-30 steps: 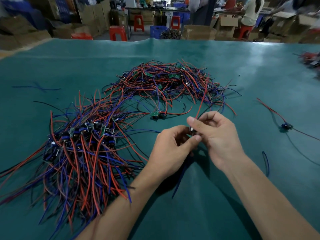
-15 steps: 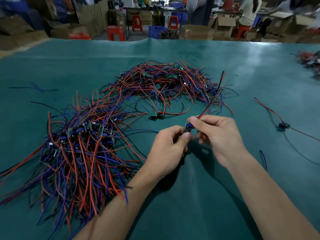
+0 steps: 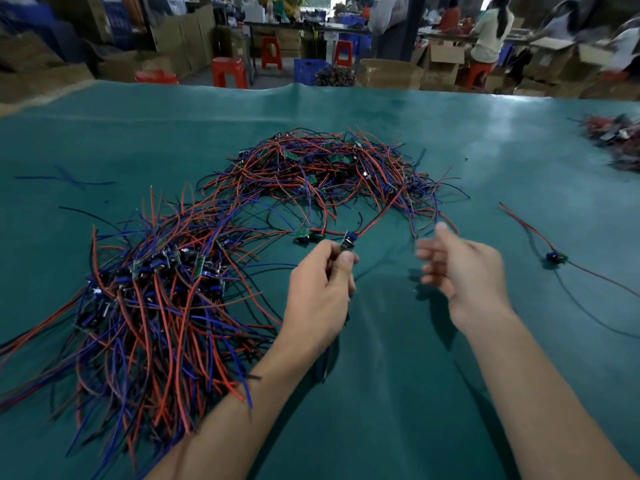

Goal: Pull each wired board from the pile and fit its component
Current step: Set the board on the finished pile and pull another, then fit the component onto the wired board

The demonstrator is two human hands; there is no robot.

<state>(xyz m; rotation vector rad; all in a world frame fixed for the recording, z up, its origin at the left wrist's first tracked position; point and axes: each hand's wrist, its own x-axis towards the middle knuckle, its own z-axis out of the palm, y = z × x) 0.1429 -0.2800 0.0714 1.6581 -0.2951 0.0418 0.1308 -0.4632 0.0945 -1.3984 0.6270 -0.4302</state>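
My left hand [image 3: 323,289] pinches the board [image 3: 347,244] upright at its fingertips, red wire [image 3: 381,213] trailing up-right toward the far pile [image 3: 332,171], while my right hand [image 3: 460,268], blurred, seemingly loose and empty, hangs just right of it.

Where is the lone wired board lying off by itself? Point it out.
In the head view, the lone wired board lies on the green table cover at the far right, apart from both piles and beyond the open right hand.
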